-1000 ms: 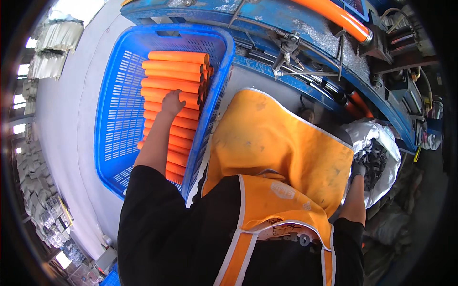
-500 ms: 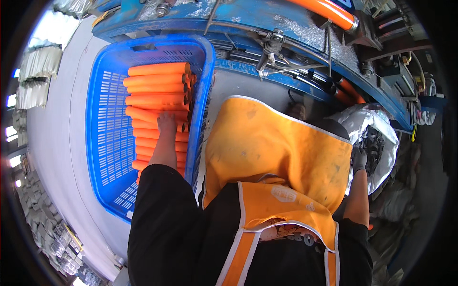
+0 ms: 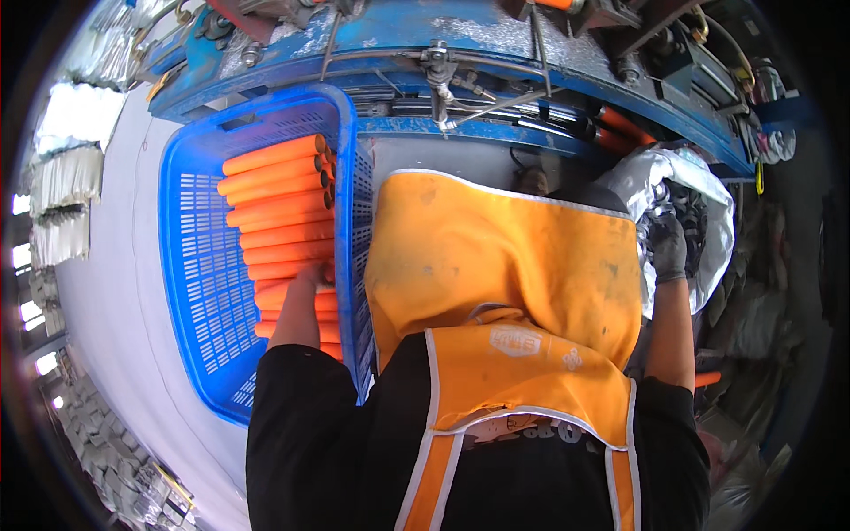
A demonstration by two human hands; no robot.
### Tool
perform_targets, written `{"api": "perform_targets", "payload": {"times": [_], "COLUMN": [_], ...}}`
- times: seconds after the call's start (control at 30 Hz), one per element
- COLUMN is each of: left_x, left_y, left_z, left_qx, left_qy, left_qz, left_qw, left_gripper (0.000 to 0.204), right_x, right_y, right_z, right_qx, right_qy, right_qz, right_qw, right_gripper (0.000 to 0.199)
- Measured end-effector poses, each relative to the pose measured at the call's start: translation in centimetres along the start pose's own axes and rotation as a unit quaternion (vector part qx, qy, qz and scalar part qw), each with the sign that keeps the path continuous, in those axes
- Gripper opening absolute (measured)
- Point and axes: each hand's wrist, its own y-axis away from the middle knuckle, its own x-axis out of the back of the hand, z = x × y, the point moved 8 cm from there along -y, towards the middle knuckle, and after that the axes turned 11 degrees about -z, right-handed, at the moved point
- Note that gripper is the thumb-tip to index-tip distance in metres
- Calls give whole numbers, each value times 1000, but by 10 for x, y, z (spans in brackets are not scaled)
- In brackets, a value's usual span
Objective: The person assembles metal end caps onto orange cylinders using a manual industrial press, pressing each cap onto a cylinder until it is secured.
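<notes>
My bare left hand reaches into a blue plastic basket. Its fingers curl around an orange tube near the tube's right end, in the lower part of a stacked pile. The tubes lie side by side, several with dark open ends facing right. My right hand, in a dark grey glove, is inside a white bag at the right. Its fingers are bent in among small black and grey parts; what they hold, if anything, is hard to make out.
A blue metal workbench with rods and fittings runs across the top. Dark bars and orange-ended tubes lie beneath it. My orange apron spreads between basket and bag. Pale stacked bundles stand far left.
My left hand has moved from the middle of the pile down to the lower tubes, its fingers now curled. My right hand has gone deeper into the bag. The view has shifted.
</notes>
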Motion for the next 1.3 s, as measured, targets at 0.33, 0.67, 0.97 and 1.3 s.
{"api": "perform_targets", "payload": {"times": [0.33,0.67,0.97,1.3], "left_x": [3,311,316,285], "left_y": [38,178,242,230], "left_z": [30,227,453,471], "left_qx": [170,-173,-389,-390], "left_qy": [78,85,30,28], "left_qz": [-41,433,218,154], "left_qw": [981,880,895,907], "left_gripper": [59,60,63,57], "right_x": [-5,-194,-325,-322], "right_y": [11,26,93,103], "right_z": [-19,-170,-218,-219], "right_qx": [22,70,72,134], "right_qy": [-286,-397,-97,66], "right_qz": [-93,-193,-278,-344], "right_qw": [953,895,953,927], "right_gripper": [28,41,53,52]}}
